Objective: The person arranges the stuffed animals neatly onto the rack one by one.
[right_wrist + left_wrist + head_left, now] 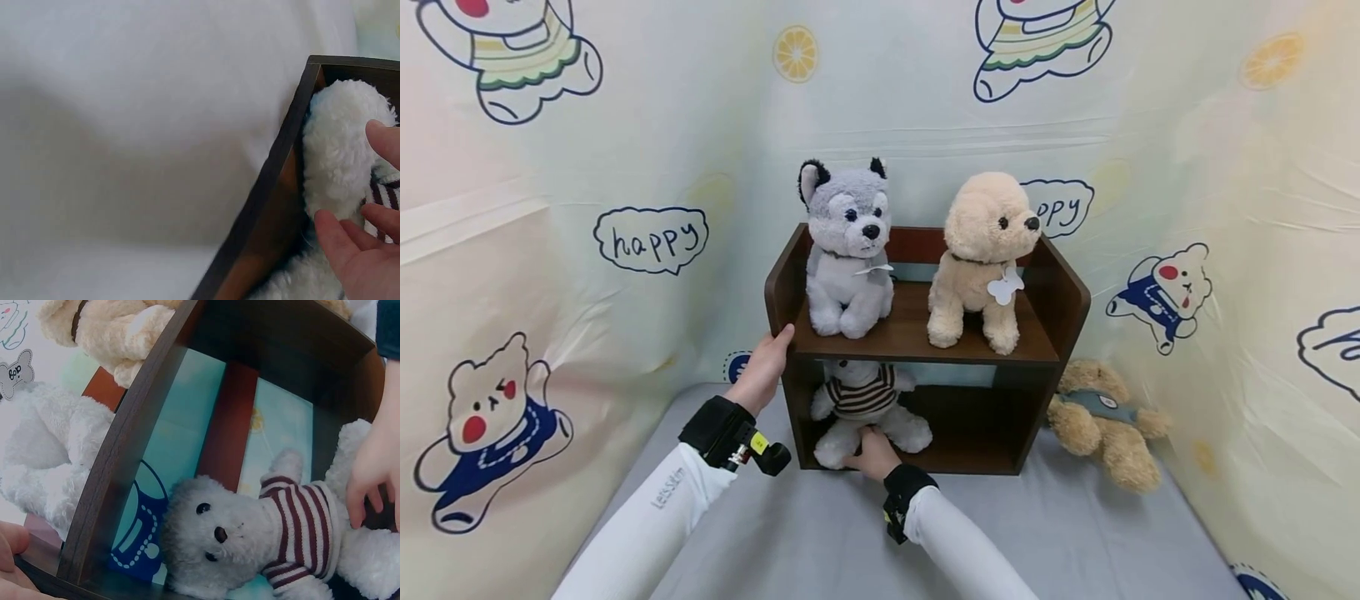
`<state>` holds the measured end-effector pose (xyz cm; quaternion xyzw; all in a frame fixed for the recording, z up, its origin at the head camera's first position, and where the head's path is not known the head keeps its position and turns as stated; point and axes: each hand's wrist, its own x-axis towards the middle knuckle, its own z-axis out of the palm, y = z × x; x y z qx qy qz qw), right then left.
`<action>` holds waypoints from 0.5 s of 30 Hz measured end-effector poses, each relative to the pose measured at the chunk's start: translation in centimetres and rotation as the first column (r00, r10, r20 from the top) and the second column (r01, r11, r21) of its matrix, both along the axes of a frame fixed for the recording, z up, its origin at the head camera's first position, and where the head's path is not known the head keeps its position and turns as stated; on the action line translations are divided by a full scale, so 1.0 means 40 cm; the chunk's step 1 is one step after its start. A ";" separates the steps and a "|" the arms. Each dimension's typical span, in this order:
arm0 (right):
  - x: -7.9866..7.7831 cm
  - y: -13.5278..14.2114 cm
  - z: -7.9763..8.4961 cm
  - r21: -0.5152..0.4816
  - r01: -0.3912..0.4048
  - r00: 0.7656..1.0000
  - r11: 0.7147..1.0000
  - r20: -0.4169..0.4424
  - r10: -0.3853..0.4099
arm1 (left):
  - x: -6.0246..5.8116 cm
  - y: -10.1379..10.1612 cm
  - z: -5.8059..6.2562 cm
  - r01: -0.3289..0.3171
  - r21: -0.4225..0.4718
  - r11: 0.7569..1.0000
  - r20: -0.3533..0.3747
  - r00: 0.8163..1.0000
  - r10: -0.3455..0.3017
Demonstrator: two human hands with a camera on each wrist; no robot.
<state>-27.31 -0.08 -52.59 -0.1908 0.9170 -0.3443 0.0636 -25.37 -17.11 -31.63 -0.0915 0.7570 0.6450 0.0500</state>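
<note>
A brown wooden two-tier shelf [925, 358] stands at the middle of the head view. My left hand [763, 371] grips its left side panel near the middle board. On the lower tier, a whitish teddy bear in a striped shirt [865, 398] sits against the left side. My right hand [874, 454] reaches between the bear's legs, its thumb and fingers spread apart at the bear's lower body. Above, a grey husky plush [850, 242] sits on the left of the top board and a cream dog plush [985, 258] on the right.
A tan teddy bear in a blue-grey shirt [1105, 421] leans on the cloth right of the shelf. Grey cloth [805, 542] covers the surface in front. Printed curtains [647, 133] hang behind and at both sides.
</note>
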 end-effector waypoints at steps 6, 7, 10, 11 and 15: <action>0.011 0.037 0.022 0.212 -0.098 0.994 0.972 -0.032 0.107 | 0.002 -0.001 0.004 0.007 -0.004 1.000 0.002 1.000 -0.007; 0.013 0.043 0.023 0.253 -0.114 0.991 0.961 -0.040 0.128 | 0.003 -0.001 0.004 0.006 -0.004 1.000 0.003 1.000 -0.006; 0.020 0.063 0.024 0.344 -0.147 0.983 0.927 -0.056 0.176 | 0.003 -0.001 0.004 0.000 -0.006 1.000 0.004 1.000 0.000; 0.023 0.069 0.024 0.366 -0.150 0.980 0.918 -0.066 0.186 | 0.003 -0.001 0.005 -0.001 -0.006 1.000 0.006 1.000 0.001; 0.032 0.094 0.030 0.428 -0.170 0.967 0.888 -0.102 0.234 | 0.003 -0.001 0.005 -0.010 -0.014 1.000 0.011 1.000 0.011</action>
